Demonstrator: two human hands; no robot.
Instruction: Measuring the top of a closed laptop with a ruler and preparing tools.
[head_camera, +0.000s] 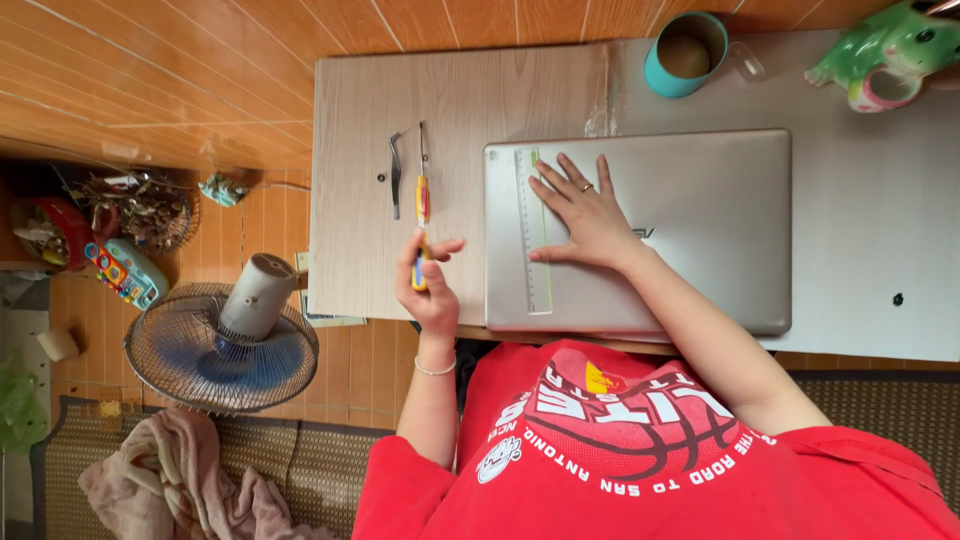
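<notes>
The left hand (428, 285) has its grip pressed together around the lower end of a screwdriver (423, 200) with a yellow and red handle. The thumb and the first fingers pinch it, and the metal tip points away from the body, over the bare wood of the worktop (350, 110). It seems to be held lightly near the end, which probably keeps the tool ready to be turned in the fingers.

The right hand (585, 215) holds nothing. Its grip is spread, with the palm flat on the lid of a closed silver laptop (700, 230). The fingertips reach a clear ruler (533, 230) with a green edge, which lies along the left side of the lid. The flat hand appears to keep the laptop steady and the ruler in its place.

Just beside the screwdriver tip lie grey tweezers (396, 175) and a small dark round part (381, 178), which is too small to identify. They are apart from the laptop, but within easy reach of the left hand.

At the far edge stand a teal cup (685, 55) and a green frog figure (890, 50), well apart from both hands. A fan (225, 340) lies on the floor to the left.
</notes>
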